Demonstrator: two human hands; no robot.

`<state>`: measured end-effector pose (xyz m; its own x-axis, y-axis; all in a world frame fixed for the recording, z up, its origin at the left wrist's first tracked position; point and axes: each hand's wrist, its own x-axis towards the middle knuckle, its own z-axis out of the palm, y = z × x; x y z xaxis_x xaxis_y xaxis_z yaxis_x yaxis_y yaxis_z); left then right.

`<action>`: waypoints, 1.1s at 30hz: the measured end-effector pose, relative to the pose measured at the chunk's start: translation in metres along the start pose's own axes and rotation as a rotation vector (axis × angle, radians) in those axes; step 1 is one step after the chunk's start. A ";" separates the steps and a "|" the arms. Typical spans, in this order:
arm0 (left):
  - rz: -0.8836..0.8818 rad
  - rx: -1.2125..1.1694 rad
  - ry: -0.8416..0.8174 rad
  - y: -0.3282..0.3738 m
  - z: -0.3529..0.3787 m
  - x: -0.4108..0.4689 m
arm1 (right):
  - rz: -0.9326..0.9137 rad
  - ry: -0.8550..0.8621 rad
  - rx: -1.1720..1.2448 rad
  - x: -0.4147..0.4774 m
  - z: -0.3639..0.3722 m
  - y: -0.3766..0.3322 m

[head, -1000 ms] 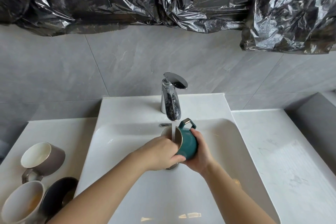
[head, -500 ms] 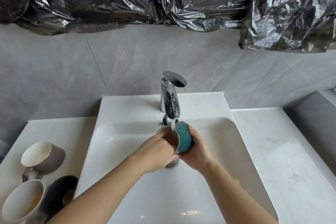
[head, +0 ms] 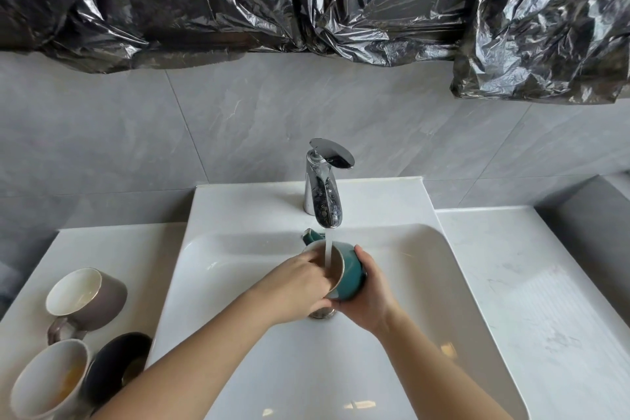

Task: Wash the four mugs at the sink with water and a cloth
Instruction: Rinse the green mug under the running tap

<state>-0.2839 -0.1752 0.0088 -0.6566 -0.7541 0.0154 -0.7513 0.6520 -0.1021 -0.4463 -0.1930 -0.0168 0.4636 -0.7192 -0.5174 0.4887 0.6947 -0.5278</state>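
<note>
Beyond and above both hands, crumpled black plastic sheeting is hanging across the top of a grey tiled wall. A white tabletop is stretching out on either side of our arms, and the white sink is lying under our hands, set into it. Just beyond our hands a chrome faucet is standing at the back of the sink, and a thin stream of water is running from its spout down into the teal mug we are holding between our hands over the sink. The mug is lying on its side, with its mouth turning toward our left hand and its handle pointing away from us, toward the faucet. Our right hand is wrapping round the mug's body from the right, fingers curling underneath and thumb lying over the top. Our left hand is gripping the rim, fingers reaching inside the mouth and thumb sitting below it outside; we cannot tell whether a cloth is in those fingers. Well to the left of our left hand, three more mugs are waiting on the tabletop: a grey-brown mug lying tilted, a white mug and a black mug nearer to us, close together. Directly below our hands, the metal drain is peeking out.
</note>
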 end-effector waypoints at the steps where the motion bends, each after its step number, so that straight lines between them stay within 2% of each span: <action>1: 0.009 0.007 -0.058 -0.003 0.003 0.000 | 0.010 0.014 -0.018 0.001 0.000 -0.001; 3: -0.004 -0.016 -0.194 -0.001 -0.003 0.001 | 0.030 0.043 -0.033 0.002 -0.002 -0.002; 4: -0.007 -0.008 -0.209 0.003 -0.009 0.003 | 0.031 0.053 -0.027 0.001 -0.003 -0.003; 9: -0.019 -0.174 -0.001 0.017 -0.023 0.003 | -0.026 0.053 0.065 0.000 -0.007 -0.001; 11: 0.016 -0.131 0.061 0.017 -0.020 0.003 | -0.041 0.062 0.108 0.001 -0.008 0.001; 14: 0.053 0.023 -0.020 0.016 -0.017 0.006 | -0.013 0.048 0.076 0.001 -0.009 0.001; 16: 0.052 0.081 -0.170 0.013 -0.017 0.007 | 0.019 0.028 0.014 0.000 -0.008 -0.001; 20: 0.001 0.020 -0.302 0.015 -0.026 0.009 | 0.047 0.022 -0.023 -0.002 -0.007 0.000; 22: -0.061 -0.048 -0.299 0.022 -0.032 0.011 | 0.012 -0.017 -0.005 -0.004 -0.007 0.004; 25: -0.205 -0.175 -0.176 0.030 -0.030 0.010 | -0.047 -0.046 0.076 -0.006 -0.005 0.008; 27: -0.147 -0.118 -0.019 0.026 -0.021 0.006 | -0.066 -0.036 0.056 -0.004 -0.005 0.007; 28: -0.096 -0.053 0.001 0.020 -0.017 0.004 | -0.065 -0.023 0.024 -0.004 -0.006 0.005; 33: 0.035 0.026 -0.140 0.004 -0.013 -0.002 | 0.009 0.071 -0.169 0.000 -0.008 -0.003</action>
<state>-0.2863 -0.1699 0.0209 -0.6655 -0.7354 -0.1274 -0.7247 0.6776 -0.1254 -0.4536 -0.1946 -0.0206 0.4111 -0.7150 -0.5655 0.3510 0.6966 -0.6257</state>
